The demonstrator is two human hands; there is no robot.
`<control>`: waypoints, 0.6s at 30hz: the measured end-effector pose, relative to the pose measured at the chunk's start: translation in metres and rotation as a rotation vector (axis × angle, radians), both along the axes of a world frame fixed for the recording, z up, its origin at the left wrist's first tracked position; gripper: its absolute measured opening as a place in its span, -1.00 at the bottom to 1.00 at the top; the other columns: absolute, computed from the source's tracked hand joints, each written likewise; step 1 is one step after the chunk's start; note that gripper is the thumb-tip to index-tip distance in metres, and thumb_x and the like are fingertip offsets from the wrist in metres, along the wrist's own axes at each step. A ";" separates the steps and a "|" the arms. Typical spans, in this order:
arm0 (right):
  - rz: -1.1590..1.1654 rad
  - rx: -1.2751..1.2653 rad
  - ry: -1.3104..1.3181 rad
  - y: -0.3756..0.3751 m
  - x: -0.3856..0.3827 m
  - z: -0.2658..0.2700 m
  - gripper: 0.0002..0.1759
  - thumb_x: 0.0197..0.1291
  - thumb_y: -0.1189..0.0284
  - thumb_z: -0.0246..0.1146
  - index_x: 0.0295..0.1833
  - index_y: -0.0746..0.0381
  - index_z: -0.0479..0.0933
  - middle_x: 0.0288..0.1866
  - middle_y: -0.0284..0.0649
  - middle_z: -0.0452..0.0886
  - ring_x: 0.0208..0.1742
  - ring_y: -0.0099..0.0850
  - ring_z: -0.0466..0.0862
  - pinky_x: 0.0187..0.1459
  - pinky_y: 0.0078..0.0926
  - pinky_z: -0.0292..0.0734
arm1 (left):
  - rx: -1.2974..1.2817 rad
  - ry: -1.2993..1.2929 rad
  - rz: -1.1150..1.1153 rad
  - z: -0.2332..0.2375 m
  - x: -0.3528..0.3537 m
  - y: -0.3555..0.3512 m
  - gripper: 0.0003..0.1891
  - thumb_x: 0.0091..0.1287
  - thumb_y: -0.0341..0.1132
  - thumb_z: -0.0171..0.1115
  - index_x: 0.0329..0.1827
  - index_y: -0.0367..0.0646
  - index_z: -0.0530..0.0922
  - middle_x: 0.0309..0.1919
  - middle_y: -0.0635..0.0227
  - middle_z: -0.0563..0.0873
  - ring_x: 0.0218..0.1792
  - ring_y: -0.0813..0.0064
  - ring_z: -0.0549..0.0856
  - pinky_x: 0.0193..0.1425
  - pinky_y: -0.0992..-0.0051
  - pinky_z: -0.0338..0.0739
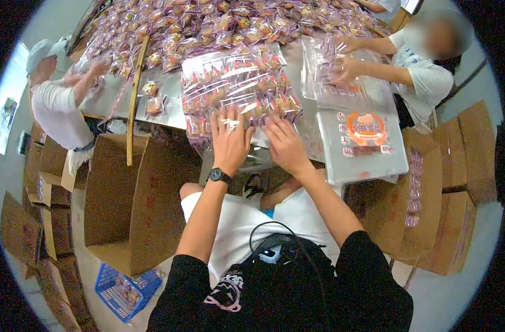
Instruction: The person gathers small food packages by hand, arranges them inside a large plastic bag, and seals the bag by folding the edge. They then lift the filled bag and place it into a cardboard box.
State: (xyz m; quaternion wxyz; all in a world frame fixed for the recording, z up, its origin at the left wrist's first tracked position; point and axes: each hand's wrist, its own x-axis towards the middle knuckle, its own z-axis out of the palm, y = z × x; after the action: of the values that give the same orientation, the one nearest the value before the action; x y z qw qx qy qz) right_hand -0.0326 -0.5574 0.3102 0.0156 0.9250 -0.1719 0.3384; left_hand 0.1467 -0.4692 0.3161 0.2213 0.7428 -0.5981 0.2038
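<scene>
A large clear plastic bag (236,77), filled with rows of small wrapped cakes, lies flat on the table before me. My left hand (230,138) rests palm down on its near edge, fingers stretched out. Beside it, my right hand (284,141) lies on the bag's near right part, fingers spread. To the right is a stack of flat printed plastic bags (341,149) with red and orange lettering. Two loose wrapped cakes (154,105) sit left of the filled bag.
A heap of wrapped cakes (208,22) covers the table's far side. A wooden strip (135,105) lies at the left. Open cardboard boxes (161,205) flank me, with a blue basket (119,290) on the floor. One person (59,105) works at left, another (424,77) handles clear bags at right.
</scene>
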 end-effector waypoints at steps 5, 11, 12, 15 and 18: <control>-0.149 0.188 -0.107 -0.006 -0.037 -0.002 -0.55 0.18 0.43 0.32 0.22 0.25 0.59 0.23 -0.07 0.63 0.31 -0.08 0.56 0.36 -0.06 0.43 | -0.055 0.099 -0.177 0.002 -0.029 0.047 -0.49 0.39 -0.28 0.25 0.36 -0.32 0.52 0.40 -0.07 0.52 0.42 -0.15 0.46 0.55 -0.11 0.24; 0.016 0.350 0.105 -0.008 -0.040 -0.012 -0.51 0.21 0.32 0.34 0.24 0.23 0.57 0.30 -0.07 0.60 0.31 -0.06 0.55 0.32 -0.07 0.46 | -0.016 0.246 -0.280 -0.004 -0.041 0.052 -0.60 0.33 -0.33 0.31 0.22 -0.20 0.59 0.20 0.17 0.67 0.26 0.07 0.59 0.44 0.06 0.41; -0.004 0.336 0.123 -0.003 -0.040 -0.014 -0.49 0.22 0.30 0.34 0.28 0.22 0.55 0.32 -0.07 0.58 0.34 -0.07 0.53 0.34 -0.06 0.44 | 0.019 0.289 -0.267 -0.004 -0.039 0.046 -0.60 0.34 -0.32 0.30 0.23 -0.19 0.59 0.19 0.18 0.68 0.26 0.08 0.59 0.42 0.09 0.42; -0.049 0.289 0.167 0.013 -0.043 -0.024 -0.40 0.23 0.26 0.35 0.37 0.21 0.52 0.41 -0.06 0.53 0.42 -0.07 0.48 0.41 -0.05 0.38 | 0.089 0.314 -0.332 -0.009 -0.034 0.020 -0.59 0.36 -0.28 0.29 0.25 -0.19 0.58 0.13 0.12 0.70 0.18 0.06 0.65 0.31 0.15 0.50; -0.067 0.257 0.179 0.016 -0.047 -0.036 -0.34 0.22 0.25 0.35 0.43 0.20 0.48 0.46 -0.07 0.50 0.47 -0.07 0.44 0.48 -0.05 0.32 | 0.217 0.371 -0.364 -0.012 -0.021 -0.007 -0.58 0.38 -0.25 0.28 0.26 -0.21 0.57 0.04 0.01 0.73 0.07 0.01 0.71 0.19 0.14 0.58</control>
State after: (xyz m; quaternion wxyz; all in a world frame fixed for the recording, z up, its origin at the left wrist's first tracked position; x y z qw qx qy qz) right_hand -0.0792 -0.5418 0.2745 -0.0765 0.9396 -0.2424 0.2292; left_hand 0.1255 -0.4766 0.3044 0.2790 0.6671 -0.6893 -0.0439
